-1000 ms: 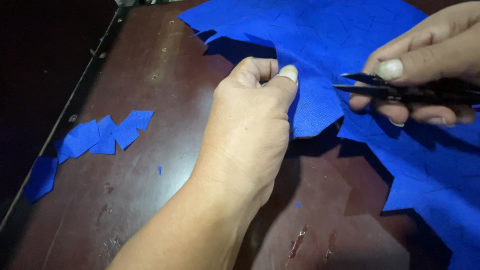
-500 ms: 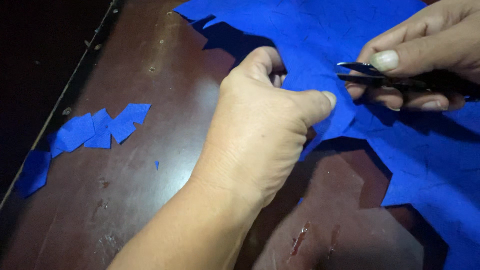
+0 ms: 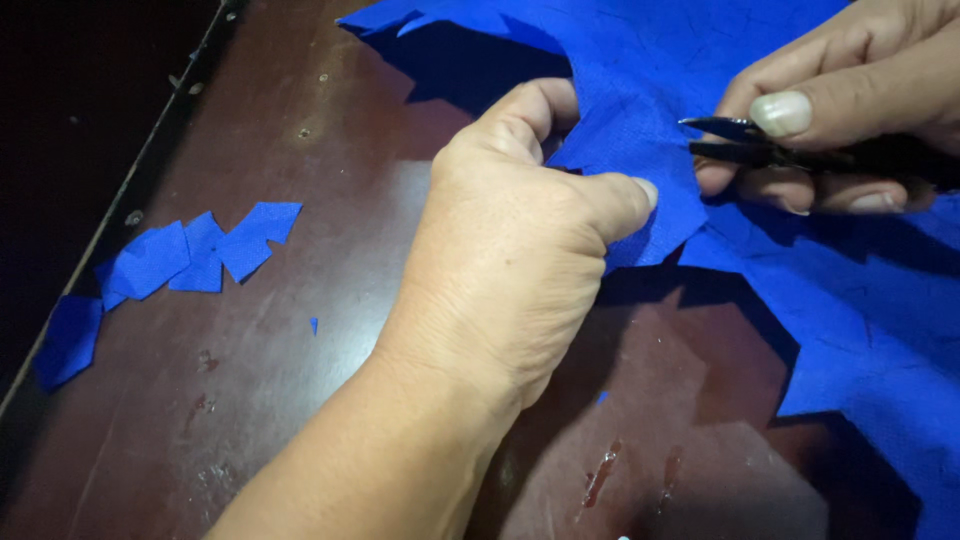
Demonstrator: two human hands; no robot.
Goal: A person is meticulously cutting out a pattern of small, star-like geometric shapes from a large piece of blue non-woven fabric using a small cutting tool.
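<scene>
— What is in hand at this moment?

— A left hand (image 3: pixel 520 260), fingers pressed together, pinches a flap of blue fabric (image 3: pixel 640 170) between thumb and fingertips at the centre of the dark brown tabletop (image 3: pixel 300 400). The right hand (image 3: pixel 850 100), at the far right, is closed around small black scissors (image 3: pixel 760 150), thumb laid on top; the blade tips point left and sit just beside the pinched flap.

— Where does the fabric lie?

— Across the far and right side of the tabletop, from the far edge down to the near right corner. Its near edge is jagged, and it throws a dark shadow on the wood.

— What else is around?

— A cluster of cut blue pieces (image 3: pixel 190 255) lies at the left, overlapping one another, well apart from both hands. One more blue scrap (image 3: pixel 65 340) sits at the tabletop's left edge, partly over it. A tiny blue fleck (image 3: pixel 313 325) rests between the cluster and the left wrist. Scuffs and pale smears (image 3: pixel 600 475) mark the near part of the tabletop.

— Anything blocking the view?

— The back of the left hand covers the spot where its fingertips meet the fabric, and the right hand's fingers hide the scissor handles.
</scene>
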